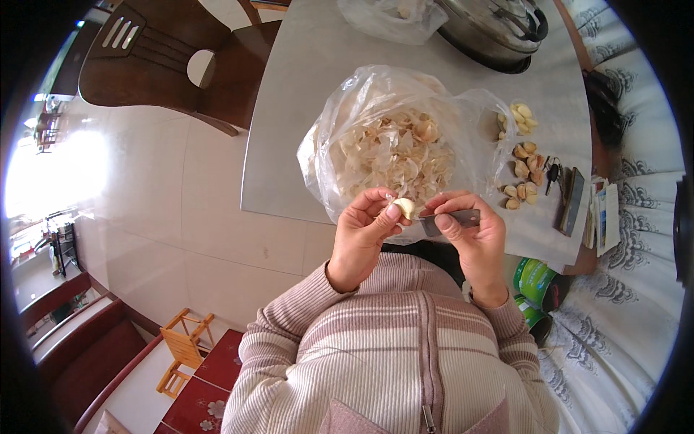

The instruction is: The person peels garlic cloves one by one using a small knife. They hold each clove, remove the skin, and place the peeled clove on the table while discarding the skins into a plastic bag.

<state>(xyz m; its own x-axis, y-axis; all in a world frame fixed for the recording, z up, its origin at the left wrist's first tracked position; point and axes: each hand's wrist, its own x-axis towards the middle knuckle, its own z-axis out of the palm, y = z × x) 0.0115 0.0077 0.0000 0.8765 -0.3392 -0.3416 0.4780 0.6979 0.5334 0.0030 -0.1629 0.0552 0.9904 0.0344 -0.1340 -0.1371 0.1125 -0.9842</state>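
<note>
Between the thumb and fingers of my left hand (367, 228) is a pale garlic clove (405, 208). My right hand (473, 230) grips a small flat metal blade (454, 221), its end close beside the clove. Both hands are over the near edge of an open clear plastic bag (339, 187) that holds a heap of papery garlic skins (398, 154). Right of the bag lie peeled garlic cloves (524, 118). Nearer to me are unpeeled cloves (528, 160) in two loose groups.
On the grey table (276, 163) are keys (553, 172), a dark flat phone-like object (569, 202), a lidded metal pot (490, 32) and another plastic bag (390, 16). A brown wooden chair (162, 59) stands at the left. Patterned curtains (634, 217) hang at the right, near green containers (534, 282).
</note>
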